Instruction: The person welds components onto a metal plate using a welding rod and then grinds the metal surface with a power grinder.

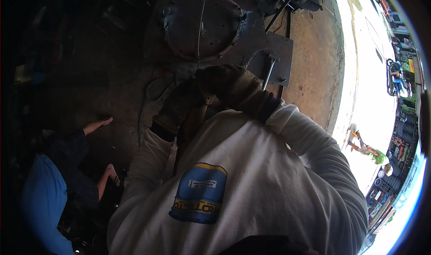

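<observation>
Both my hands wear dark, thick work gloves and come together in front of my chest, at the near edge of a metal workbench. My right hand point(235, 85) is curled closed, its knuckles toward the bench. Lower and to the left, my left hand point(177, 104) is bent in toward it and looks closed as well. Whatever they grip is lost in shadow between the gloves. Just beyond them a round metal ring point(167, 24) with a thin bar across its middle lies on a dark metal plate point(283, 53).
A metal rod point(269, 73) lies on the plate, right of my hands. Dark cable point(155, 91) loops down at the left. Another person in a blue garment point(42, 201) is at the lower left, legs stretched out. Outside at right are a person in green point(380, 158) and a motorcycle point(397, 78).
</observation>
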{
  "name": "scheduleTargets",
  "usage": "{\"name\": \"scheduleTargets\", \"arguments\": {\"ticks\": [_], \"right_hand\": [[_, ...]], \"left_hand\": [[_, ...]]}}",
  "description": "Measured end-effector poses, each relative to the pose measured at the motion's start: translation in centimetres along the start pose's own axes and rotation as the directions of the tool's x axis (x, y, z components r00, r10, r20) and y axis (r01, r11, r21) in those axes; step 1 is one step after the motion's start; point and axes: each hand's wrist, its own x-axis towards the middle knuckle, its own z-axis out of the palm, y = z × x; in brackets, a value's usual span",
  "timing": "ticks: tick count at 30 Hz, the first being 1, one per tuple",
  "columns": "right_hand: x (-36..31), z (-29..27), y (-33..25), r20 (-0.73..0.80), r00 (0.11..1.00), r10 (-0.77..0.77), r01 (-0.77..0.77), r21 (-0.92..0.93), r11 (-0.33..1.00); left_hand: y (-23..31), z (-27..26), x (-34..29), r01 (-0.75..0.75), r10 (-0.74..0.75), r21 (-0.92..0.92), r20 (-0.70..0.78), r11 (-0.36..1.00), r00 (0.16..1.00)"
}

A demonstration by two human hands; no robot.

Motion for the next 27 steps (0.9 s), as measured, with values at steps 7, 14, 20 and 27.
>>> {"name": "scheduleTargets", "arguments": {"ticks": [7,14,20,27], "right_hand": [[0.0,-1.5,-1.9,0.19,0.817,0.545,-0.559,0.027,0.828],[0.0,4.4,0.4,0.367,0.927,-0.071,0.281,-0.559,0.78],[1.0,2.2,-2.2,0.143,0.936,0.321,-0.343,0.176,0.923],[0.2,2.1,-0.2,0.021,0.999,0.031,-0.031,0.013,0.999]], "left_hand": [[-0.3,-0.5,-0.4,-0.106,0.105,0.162,0.015,0.981,0.994],[-1.1,-0.8,-0.3,-0.318,0.41,0.948,0.29,0.001,0.865],[1.8,0.0,-0.8,-0.217,0.276,0.962,0.165,0.169,0.947],[1.1,0.1,-1.6,-0.227,0.419,0.972,0.18,0.065,0.89]]}}
